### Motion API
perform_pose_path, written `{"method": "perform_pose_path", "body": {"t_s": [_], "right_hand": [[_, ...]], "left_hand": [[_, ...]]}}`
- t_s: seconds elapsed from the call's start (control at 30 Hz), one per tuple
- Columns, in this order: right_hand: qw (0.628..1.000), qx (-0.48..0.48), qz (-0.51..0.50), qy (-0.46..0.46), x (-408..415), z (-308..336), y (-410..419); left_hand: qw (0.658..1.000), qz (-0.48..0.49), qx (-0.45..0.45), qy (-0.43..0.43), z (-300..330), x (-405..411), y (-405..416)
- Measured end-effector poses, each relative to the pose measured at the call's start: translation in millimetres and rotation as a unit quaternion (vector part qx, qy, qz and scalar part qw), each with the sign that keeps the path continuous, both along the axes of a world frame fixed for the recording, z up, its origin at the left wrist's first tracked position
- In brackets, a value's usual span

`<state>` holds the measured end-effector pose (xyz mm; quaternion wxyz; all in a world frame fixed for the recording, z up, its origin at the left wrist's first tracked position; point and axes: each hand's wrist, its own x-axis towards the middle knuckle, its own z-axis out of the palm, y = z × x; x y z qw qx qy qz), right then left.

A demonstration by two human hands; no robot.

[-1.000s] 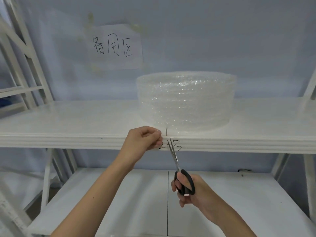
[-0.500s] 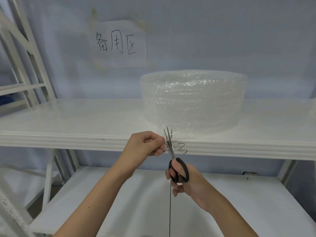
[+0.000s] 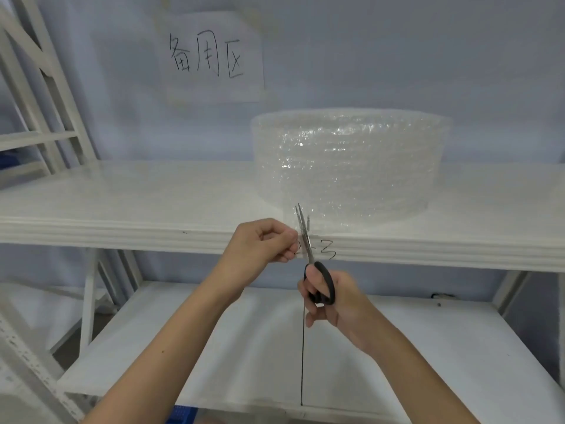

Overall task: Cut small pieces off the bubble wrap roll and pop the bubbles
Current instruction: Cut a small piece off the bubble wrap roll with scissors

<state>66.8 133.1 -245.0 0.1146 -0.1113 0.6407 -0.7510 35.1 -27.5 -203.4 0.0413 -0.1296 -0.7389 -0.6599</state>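
Head view: the roll [image 3: 348, 163] is sitting near the front edge of the upper shelf [image 3: 122, 209]. The left hand [image 3: 263, 243] is pinching its loose flap at the edge; the right hand [image 3: 330, 301] is gripping scissors [image 3: 308, 255], blades nearly closed, pointing up beside the pinch.

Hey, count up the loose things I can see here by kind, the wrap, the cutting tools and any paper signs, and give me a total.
Bubble wrap roll: 1, standing on the upper shelf
Scissors: 1, black handles, in the right hand
Paper sign: 1, handwritten, on the wall
Total: 3
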Motion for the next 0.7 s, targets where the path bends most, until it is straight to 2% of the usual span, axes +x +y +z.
{"method": "perform_pose_path", "body": {"t_s": [0.2, 0.5, 0.7], "right_hand": [[1.000, -0.004, 0.023, 0.020, 0, 4, 0], [1.000, -0.009, -0.004, 0.018, -5, -3, -1], [1.000, 0.012, -0.008, 0.021, -2, -3, 3]], "left_hand": [[1.000, -0.005, 0.002, 0.006, 2, 4, 1], [1.000, -0.014, 0.003, -0.005, 0, 4, 3], [0.999, -0.006, 0.024, -0.039, 17, 0, -4]]}}
